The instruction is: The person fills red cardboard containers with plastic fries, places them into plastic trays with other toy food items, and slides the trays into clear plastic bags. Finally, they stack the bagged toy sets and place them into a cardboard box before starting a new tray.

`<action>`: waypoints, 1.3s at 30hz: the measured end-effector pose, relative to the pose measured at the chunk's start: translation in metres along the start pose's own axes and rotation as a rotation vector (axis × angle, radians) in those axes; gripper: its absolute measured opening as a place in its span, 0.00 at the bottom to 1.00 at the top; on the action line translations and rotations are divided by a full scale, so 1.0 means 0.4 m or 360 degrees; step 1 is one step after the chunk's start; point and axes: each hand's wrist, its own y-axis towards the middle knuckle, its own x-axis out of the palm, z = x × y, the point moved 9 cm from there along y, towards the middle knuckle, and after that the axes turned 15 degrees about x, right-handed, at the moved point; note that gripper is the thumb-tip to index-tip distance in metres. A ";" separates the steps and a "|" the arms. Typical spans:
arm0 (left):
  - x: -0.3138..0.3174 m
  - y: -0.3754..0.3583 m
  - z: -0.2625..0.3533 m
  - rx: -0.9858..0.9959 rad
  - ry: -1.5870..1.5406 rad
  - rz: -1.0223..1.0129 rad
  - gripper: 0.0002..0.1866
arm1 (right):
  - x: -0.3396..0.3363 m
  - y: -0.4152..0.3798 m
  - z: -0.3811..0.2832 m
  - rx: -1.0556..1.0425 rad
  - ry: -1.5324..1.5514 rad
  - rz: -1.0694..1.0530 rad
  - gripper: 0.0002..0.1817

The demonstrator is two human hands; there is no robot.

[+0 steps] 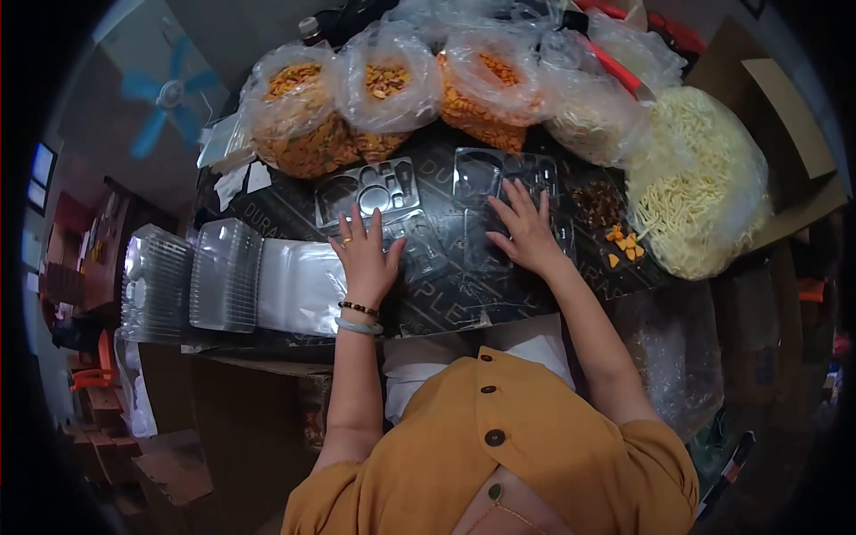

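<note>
My left hand (pixel 366 259) lies palm down with fingers spread, its fingertips at the lower edge of a clear compartment tray (pixel 392 183). Just right of its thumb is a second clear plastic tray (pixel 423 254). My right hand (pixel 528 234) also rests with spread fingers, overlapping the clear trays on the right, among them an upper tray (pixel 479 169) and a lower tray (pixel 481 239). Neither hand grips anything. Under my left wrist and beside it sits a stack of flat clear plastic bags (pixel 299 276).
Open bags of orange snack pieces (pixel 299 134) line the back of the black table (pixel 446 299). A big bag of pale sticks (pixel 695 187) stands right, near small dark pieces (pixel 597 203) and orange chips (pixel 627 245). Stacked clear containers (pixel 225 276) stand left. A blue fan (pixel 169 94) is beyond.
</note>
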 end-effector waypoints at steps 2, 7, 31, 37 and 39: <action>0.025 0.010 -0.035 -0.0091 0.0007 -0.0080 0.36 | 0.043 0.032 -0.017 -0.0016 -0.0012 -0.0106 0.31; 0.079 0.048 -0.045 0.0119 -0.0043 -0.0296 0.41 | 0.068 0.060 -0.020 -0.0155 0.0082 0.0012 0.26; 0.122 0.092 0.526 0.1121 -0.0828 -0.0345 0.24 | -0.210 -0.107 0.422 0.0529 -0.0189 0.0338 0.06; 0.193 0.083 0.552 0.1046 -0.0756 -0.0366 0.20 | -0.244 -0.140 0.403 0.0696 0.0233 0.0480 0.07; 0.187 0.087 0.545 0.0946 -0.0757 -0.0242 0.18 | -0.220 -0.158 0.347 0.0772 0.0504 0.0406 0.07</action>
